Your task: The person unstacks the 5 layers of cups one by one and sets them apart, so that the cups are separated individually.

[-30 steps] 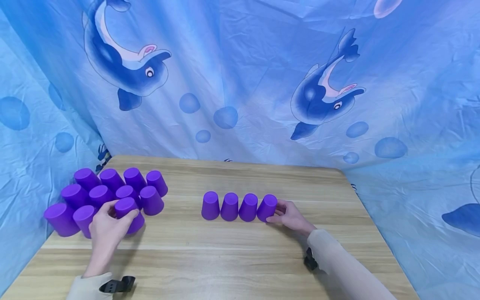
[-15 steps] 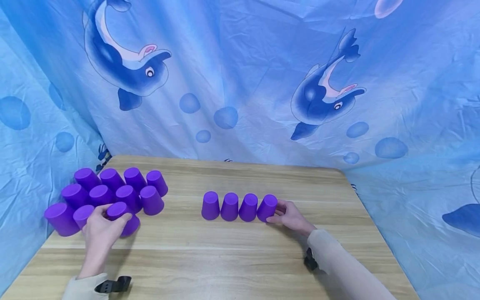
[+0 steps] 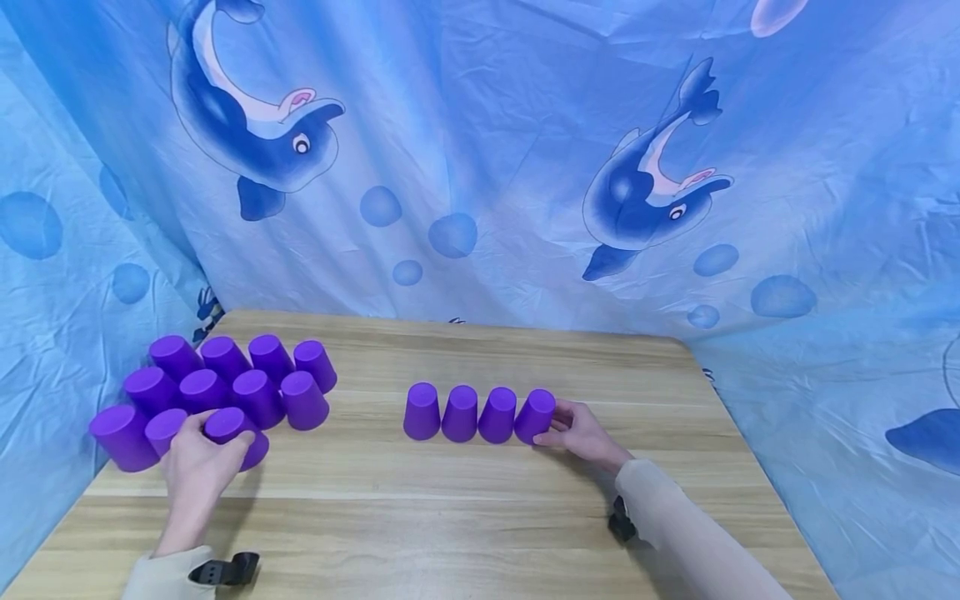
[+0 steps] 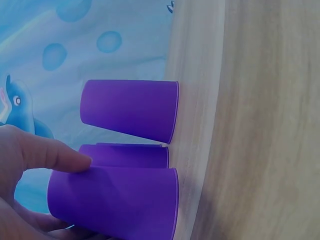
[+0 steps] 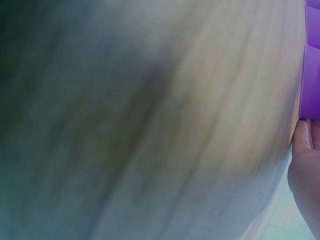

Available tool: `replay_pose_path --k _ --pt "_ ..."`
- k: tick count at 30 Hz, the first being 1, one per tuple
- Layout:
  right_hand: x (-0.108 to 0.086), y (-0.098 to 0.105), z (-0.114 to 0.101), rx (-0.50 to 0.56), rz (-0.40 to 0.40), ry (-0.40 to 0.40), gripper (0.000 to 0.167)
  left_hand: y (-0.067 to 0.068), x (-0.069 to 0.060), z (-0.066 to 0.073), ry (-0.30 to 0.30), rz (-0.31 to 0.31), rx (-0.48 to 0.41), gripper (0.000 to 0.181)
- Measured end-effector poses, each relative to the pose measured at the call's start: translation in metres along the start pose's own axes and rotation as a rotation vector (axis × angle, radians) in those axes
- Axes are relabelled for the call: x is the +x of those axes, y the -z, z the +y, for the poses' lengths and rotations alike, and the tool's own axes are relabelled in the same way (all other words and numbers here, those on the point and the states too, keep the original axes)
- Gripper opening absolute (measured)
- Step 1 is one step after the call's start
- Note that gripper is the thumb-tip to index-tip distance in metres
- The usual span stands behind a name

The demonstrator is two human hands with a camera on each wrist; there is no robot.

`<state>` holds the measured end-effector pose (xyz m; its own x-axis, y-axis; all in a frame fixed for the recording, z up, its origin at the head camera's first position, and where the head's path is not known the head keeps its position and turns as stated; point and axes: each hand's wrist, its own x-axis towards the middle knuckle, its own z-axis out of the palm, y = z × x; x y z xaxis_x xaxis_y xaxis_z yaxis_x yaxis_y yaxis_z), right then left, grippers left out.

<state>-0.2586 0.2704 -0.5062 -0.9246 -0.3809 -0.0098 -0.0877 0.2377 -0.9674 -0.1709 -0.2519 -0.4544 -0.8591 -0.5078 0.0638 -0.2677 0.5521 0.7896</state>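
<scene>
Purple cups stand upside down on the wooden table. At the left, my left hand (image 3: 198, 471) grips the right-hand cup (image 3: 238, 435) of the near row, thumb on its right side. In the left wrist view the thumb (image 4: 52, 152) lies against this held cup (image 4: 117, 200), with another cup (image 4: 130, 107) beyond. My right hand (image 3: 583, 433) holds the rightmost cup (image 3: 536, 415) of a separate row, thumb at its near side and fingers partly hidden behind it. The right wrist view catches only part of that cup (image 5: 311, 85) and the hand.
Several more cups (image 3: 202, 387) form rows at the table's left, close to the left hand. To the left of the right hand's cup stand three others (image 3: 460, 414) in line. Bare wooden tabletop (image 3: 420, 517) lies between the arms. A blue dolphin-print curtain (image 3: 480, 150) hangs behind.
My left hand has slid its cup leftward, closer to the neighbouring cup in the near row, uncovering the cup behind. My right hand and its row have stayed put.
</scene>
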Motion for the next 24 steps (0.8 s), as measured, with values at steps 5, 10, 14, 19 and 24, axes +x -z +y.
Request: replay_pose_path --k 5,10,14,19,24 --pt "0.001 0.0 0.001 -0.004 0.005 -0.011 0.059 -0.001 -0.001 0.003 -0.021 0.013 0.002 0.071" --pt "0.001 0.0 0.001 0.004 0.004 -0.003 0.059 -0.003 -0.004 0.014 -0.09 0.089 -0.006 0.077" --pt "0.001 0.0 0.0 0.009 0.007 -0.016 0.059 -0.007 -0.008 0.026 -0.23 0.212 -0.047 0.069" --pt "-0.001 0.0 -0.003 0.013 0.011 -0.017 0.061 -0.024 -0.013 0.043 -0.481 0.329 -0.112 0.052" --pt "-0.001 -0.001 -0.002 0.015 0.011 -0.007 0.062 -0.049 -0.022 0.057 -0.534 0.233 -0.126 0.048"
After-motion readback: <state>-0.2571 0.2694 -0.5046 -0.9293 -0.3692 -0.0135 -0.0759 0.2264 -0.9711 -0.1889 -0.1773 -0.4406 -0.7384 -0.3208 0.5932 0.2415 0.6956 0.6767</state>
